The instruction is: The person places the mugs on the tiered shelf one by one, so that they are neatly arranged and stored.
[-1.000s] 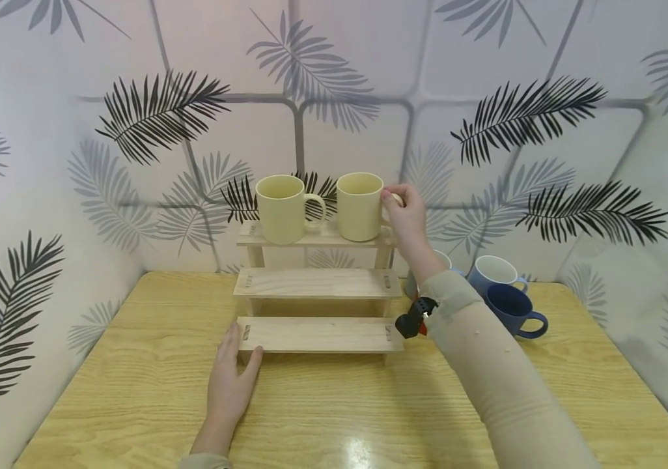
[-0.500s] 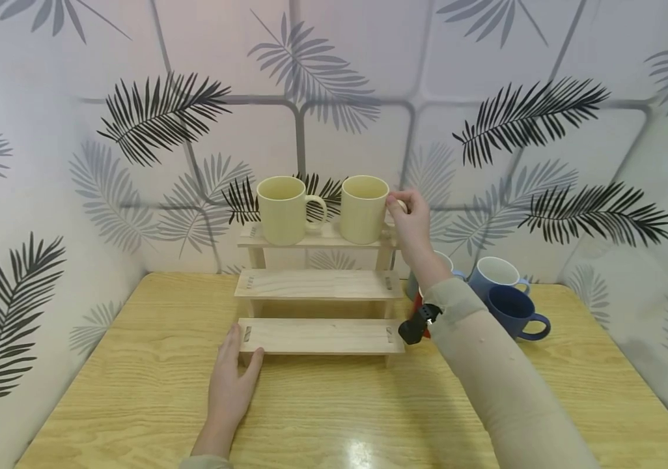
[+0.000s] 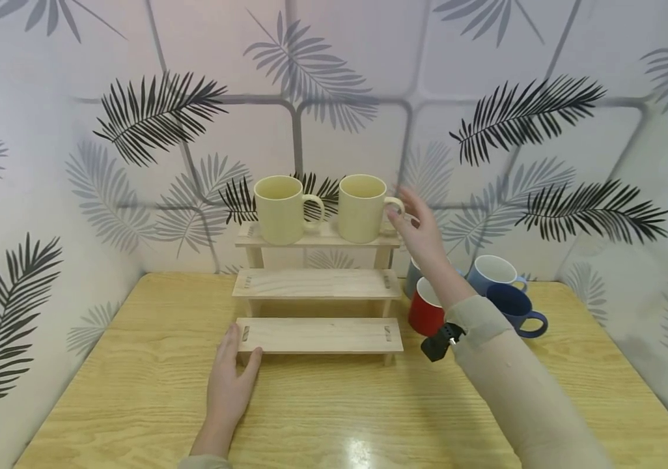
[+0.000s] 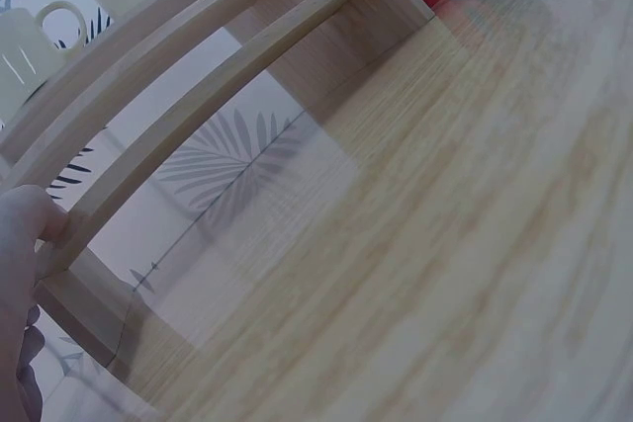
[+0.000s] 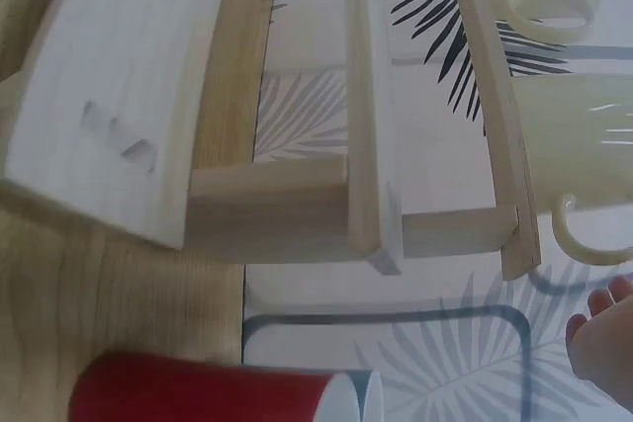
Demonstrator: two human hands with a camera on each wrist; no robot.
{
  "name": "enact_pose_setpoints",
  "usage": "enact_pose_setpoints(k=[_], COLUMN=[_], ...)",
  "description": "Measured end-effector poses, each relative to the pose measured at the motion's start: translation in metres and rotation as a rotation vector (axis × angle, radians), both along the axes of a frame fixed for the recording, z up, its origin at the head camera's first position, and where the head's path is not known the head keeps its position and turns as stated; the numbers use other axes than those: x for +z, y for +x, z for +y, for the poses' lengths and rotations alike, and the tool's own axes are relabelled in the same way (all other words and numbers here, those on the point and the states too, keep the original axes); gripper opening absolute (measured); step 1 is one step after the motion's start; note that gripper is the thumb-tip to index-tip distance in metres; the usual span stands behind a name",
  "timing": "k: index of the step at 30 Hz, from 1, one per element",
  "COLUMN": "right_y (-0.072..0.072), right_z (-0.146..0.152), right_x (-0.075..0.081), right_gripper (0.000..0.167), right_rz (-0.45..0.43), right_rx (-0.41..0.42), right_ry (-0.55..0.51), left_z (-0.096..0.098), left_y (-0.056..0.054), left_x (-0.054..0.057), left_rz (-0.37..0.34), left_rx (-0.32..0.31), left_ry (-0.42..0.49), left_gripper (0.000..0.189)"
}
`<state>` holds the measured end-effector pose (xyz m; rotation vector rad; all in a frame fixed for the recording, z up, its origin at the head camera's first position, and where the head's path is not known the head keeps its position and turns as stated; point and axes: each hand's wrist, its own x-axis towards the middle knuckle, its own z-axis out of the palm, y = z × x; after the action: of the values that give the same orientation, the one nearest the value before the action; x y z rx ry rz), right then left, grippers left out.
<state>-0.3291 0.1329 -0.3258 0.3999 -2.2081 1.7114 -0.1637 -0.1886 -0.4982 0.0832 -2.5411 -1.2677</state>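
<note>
A three-step wooden display shelf (image 3: 319, 335) stands against the wall. On its top step sit two pale yellow mugs, a left mug (image 3: 279, 213) and a right mug (image 3: 360, 213), both upright with handles to the right. My left hand (image 3: 230, 384) holds the left end of the bottom step, thumb at the front edge, as the left wrist view also shows. Beside the right mug's handle is my right hand (image 3: 424, 233), its fingers loosely spread and holding nothing. In the right wrist view the fingers (image 5: 596, 301) show just off that handle.
A red mug (image 3: 424, 311) stands right of the shelf, partly behind my right forearm. Around it are a grey-blue mug (image 3: 413, 280), a light blue mug (image 3: 493, 273) and a dark blue mug (image 3: 512, 306). Leaf-patterned wall (image 3: 334, 58) backs the wooden table (image 3: 310, 404).
My right hand has let go of the right mug's handle and drawn slightly right, uncovering the handle and the red mug. The mug shifted slightly right earlier. My left hand stays in place.
</note>
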Motion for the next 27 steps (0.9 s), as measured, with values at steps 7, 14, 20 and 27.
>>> enact_pose_setpoints(k=[7, 14, 20, 27], right_y=[0.016, 0.032, 0.046, 0.056], right_z=[0.026, 0.058, 0.083, 0.107], right_x=[-0.017, -0.038, -0.054, -0.069], right_gripper=[0.061, 0.055, 0.056, 0.055], right_rz=[-0.033, -0.049, -0.083, -0.093], right_rx=[-0.007, -0.017, -0.027, -0.035], right_ry=[0.093, 0.195, 0.278, 0.372], left_z=[0.001, 0.000, 0.001, 0.001], left_y=[-0.001, -0.001, -0.001, -0.002], left_x=[0.000, -0.001, -0.001, 0.000], left_rz=[-0.009, -0.009, -0.009, -0.013], left_rx=[-0.004, 0.003, 0.006, 0.004], left_ry=[0.003, -0.003, 0.001, -0.003], left_gripper=[0.074, 0.075, 0.075, 0.075])
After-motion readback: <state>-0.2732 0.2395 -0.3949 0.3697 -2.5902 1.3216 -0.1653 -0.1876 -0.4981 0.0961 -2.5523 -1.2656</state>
